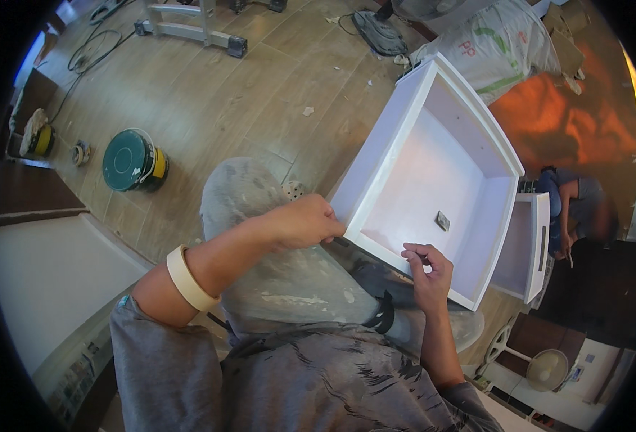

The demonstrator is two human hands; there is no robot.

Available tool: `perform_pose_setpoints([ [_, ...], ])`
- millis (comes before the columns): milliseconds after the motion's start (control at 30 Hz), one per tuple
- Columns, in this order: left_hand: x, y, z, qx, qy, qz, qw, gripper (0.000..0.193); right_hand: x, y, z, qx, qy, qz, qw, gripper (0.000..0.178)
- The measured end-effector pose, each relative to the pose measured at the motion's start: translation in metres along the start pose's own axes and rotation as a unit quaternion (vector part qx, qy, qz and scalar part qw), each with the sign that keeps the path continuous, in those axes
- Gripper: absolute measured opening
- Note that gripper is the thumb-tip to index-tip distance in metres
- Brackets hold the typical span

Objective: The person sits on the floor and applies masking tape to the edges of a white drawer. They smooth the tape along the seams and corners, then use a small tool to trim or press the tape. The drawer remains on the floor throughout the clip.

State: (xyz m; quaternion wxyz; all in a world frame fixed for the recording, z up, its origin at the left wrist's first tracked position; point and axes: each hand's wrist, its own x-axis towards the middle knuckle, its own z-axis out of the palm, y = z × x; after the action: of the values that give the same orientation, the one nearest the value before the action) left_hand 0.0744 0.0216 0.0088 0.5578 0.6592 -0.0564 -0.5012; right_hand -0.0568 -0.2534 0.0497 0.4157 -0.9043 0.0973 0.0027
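A white drawer (469,108) lies tilted across my lap, its open side up. My left hand (307,222) is closed, its thumb and fingers pinching at the drawer's near left corner. Along the near edge runs a thin dark strip. My right hand (431,275) is at the same edge further right, fingers curled and thumb raised; what they hold, if anything, is too small to tell. Inside the drawer lies a small dark square piece (442,220). A cream roll of tape (188,279) hangs around my left forearm.
A green-lidded bucket (125,160) stands on the wood-look floor at left. Ladder feet (188,29) are beyond it. A second white drawer (523,248) sits to the right, near another person (584,209) bending down. A white sack (487,47) lies at the far right.
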Motion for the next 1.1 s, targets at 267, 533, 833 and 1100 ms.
perform_pose_setpoints([
  [267,-0.003,-0.005,-0.005,-0.106,-0.023,-0.028,0.994,0.013,-0.002,0.005,-0.002,0.011,-0.002,0.001,1.0,0.015],
  [533,-0.001,-0.004,-0.006,-0.093,-0.025,-0.046,0.994,0.014,-0.001,0.002,-0.002,0.003,-0.006,0.011,1.0,0.016],
  [833,-0.003,0.0,-0.005,-0.073,-0.017,-0.038,0.996,0.014,-0.001,0.004,-0.002,0.008,-0.005,-0.008,1.0,0.015],
  [1100,-0.004,-0.002,0.004,0.008,0.01,0.006,1.0,0.019,0.0,0.001,-0.002,-0.005,-0.009,0.0,1.0,0.016],
])
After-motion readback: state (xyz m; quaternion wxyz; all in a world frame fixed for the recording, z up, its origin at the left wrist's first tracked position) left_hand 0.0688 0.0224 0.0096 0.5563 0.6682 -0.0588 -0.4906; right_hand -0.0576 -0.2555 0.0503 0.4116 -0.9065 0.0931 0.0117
